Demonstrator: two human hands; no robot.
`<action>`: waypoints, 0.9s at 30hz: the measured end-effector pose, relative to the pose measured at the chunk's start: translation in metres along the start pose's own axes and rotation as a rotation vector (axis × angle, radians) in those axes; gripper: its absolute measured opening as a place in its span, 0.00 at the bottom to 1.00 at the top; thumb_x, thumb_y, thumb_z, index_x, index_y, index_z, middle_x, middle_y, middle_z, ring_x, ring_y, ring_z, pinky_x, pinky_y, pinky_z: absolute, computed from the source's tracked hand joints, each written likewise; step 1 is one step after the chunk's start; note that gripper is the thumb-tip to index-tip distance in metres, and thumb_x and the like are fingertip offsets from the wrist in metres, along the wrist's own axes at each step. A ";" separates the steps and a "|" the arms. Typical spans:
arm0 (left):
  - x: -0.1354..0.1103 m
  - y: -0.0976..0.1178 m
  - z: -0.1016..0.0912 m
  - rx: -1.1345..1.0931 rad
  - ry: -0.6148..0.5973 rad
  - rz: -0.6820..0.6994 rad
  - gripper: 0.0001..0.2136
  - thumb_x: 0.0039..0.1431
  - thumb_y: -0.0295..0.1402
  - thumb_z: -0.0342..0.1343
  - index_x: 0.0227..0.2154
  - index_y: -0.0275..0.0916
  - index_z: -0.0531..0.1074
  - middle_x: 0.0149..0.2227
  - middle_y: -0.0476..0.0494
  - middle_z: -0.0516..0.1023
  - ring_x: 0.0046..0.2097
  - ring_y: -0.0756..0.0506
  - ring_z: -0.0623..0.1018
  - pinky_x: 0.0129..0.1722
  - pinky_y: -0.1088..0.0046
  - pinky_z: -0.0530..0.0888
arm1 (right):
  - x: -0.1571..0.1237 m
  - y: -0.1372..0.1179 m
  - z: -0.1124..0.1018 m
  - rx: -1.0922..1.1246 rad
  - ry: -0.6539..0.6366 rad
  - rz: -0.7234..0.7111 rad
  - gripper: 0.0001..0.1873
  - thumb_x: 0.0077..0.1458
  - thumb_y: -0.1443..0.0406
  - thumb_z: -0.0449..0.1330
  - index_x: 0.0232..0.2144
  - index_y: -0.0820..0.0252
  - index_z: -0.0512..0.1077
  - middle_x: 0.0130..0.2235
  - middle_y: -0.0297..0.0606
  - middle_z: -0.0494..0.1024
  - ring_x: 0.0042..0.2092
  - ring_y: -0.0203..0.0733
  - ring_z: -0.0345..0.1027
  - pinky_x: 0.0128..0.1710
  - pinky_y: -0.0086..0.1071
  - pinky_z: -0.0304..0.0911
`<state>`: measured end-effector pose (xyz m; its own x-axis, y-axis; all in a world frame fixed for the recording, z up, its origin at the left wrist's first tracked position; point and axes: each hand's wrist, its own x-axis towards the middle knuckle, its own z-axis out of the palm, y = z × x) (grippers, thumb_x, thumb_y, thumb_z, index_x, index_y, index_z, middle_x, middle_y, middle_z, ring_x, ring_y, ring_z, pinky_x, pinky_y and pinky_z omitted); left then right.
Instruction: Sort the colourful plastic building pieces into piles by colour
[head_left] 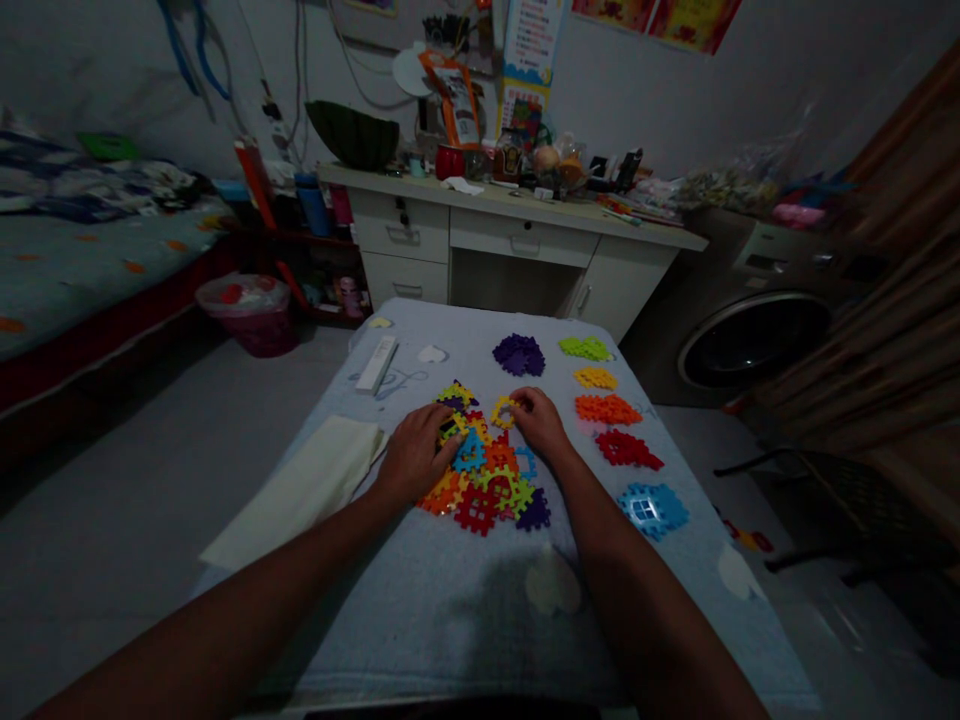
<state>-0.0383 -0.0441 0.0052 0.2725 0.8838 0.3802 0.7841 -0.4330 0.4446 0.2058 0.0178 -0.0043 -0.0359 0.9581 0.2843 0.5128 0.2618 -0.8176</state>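
Note:
A mixed heap of plastic interlocking tiles (pixel 491 480) in several colours lies in the middle of a grey cloth-covered table (pixel 450 610). My left hand (pixel 415 452) rests on the heap's left side, fingers curled on a tile I cannot make out. My right hand (pixel 538 420) pinches a yellow tile (pixel 502 411) at the heap's far edge. To the right lie sorted piles: purple (pixel 519 354), light green (pixel 585 347), yellow (pixel 595 378), orange (pixel 607 409), red (pixel 627 450) and blue (pixel 652 508).
A folded cream cloth (pixel 307 485) hangs over the table's left edge; a white remote (pixel 376 363) lies at the far left. Beyond stand a cluttered white desk (pixel 517 235), a washing machine (pixel 757 320), a bed (pixel 82 270) and a pink bin (pixel 251 312).

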 end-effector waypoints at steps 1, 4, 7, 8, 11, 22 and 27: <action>0.000 0.000 0.000 0.001 -0.003 0.001 0.21 0.66 0.45 0.47 0.54 0.37 0.67 0.55 0.35 0.72 0.57 0.37 0.70 0.58 0.55 0.67 | -0.001 0.000 0.000 0.013 0.009 0.009 0.09 0.47 0.65 0.58 0.33 0.59 0.72 0.34 0.34 0.71 0.32 0.37 0.62 0.36 0.31 0.61; 0.000 -0.002 0.002 -0.004 -0.008 -0.002 0.21 0.66 0.46 0.47 0.55 0.37 0.67 0.56 0.36 0.71 0.58 0.37 0.69 0.58 0.54 0.66 | -0.002 -0.001 -0.001 0.053 0.041 0.040 0.11 0.47 0.63 0.58 0.34 0.60 0.72 0.32 0.33 0.72 0.32 0.38 0.63 0.35 0.31 0.61; 0.000 -0.004 0.003 -0.012 -0.013 -0.015 0.22 0.66 0.47 0.47 0.55 0.38 0.67 0.56 0.36 0.71 0.58 0.37 0.69 0.58 0.53 0.67 | 0.002 -0.006 -0.011 0.069 0.085 0.062 0.12 0.47 0.61 0.57 0.35 0.60 0.73 0.30 0.33 0.72 0.31 0.37 0.63 0.34 0.31 0.61; 0.000 -0.005 0.003 -0.016 -0.014 -0.016 0.22 0.66 0.46 0.46 0.55 0.38 0.67 0.57 0.36 0.71 0.58 0.36 0.69 0.58 0.53 0.67 | 0.006 -0.008 -0.017 0.071 0.102 0.065 0.13 0.47 0.60 0.57 0.35 0.60 0.73 0.30 0.33 0.72 0.31 0.37 0.63 0.34 0.31 0.61; -0.001 -0.006 0.004 -0.025 -0.022 -0.011 0.21 0.67 0.46 0.44 0.55 0.38 0.67 0.57 0.35 0.70 0.59 0.37 0.68 0.59 0.53 0.66 | 0.024 -0.009 -0.044 0.067 0.176 0.067 0.14 0.46 0.59 0.59 0.35 0.60 0.72 0.30 0.33 0.72 0.30 0.37 0.64 0.33 0.31 0.62; -0.001 -0.009 0.006 -0.051 -0.023 -0.024 0.20 0.68 0.45 0.43 0.55 0.41 0.67 0.57 0.38 0.71 0.59 0.37 0.69 0.58 0.53 0.66 | 0.075 0.052 -0.167 -0.152 0.474 0.424 0.05 0.40 0.65 0.61 0.23 0.62 0.70 0.19 0.31 0.68 0.24 0.36 0.63 0.24 0.28 0.58; -0.001 -0.009 0.007 -0.057 -0.025 -0.034 0.21 0.68 0.45 0.43 0.56 0.40 0.66 0.58 0.38 0.70 0.60 0.37 0.69 0.59 0.52 0.65 | 0.069 0.063 -0.181 -0.313 0.451 0.432 0.07 0.43 0.64 0.61 0.19 0.60 0.72 0.15 0.32 0.64 0.21 0.38 0.63 0.22 0.30 0.57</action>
<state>-0.0419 -0.0399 -0.0051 0.2607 0.9019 0.3442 0.7601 -0.4116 0.5027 0.3911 0.0790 0.0547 0.5517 0.8093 0.2017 0.6265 -0.2424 -0.7408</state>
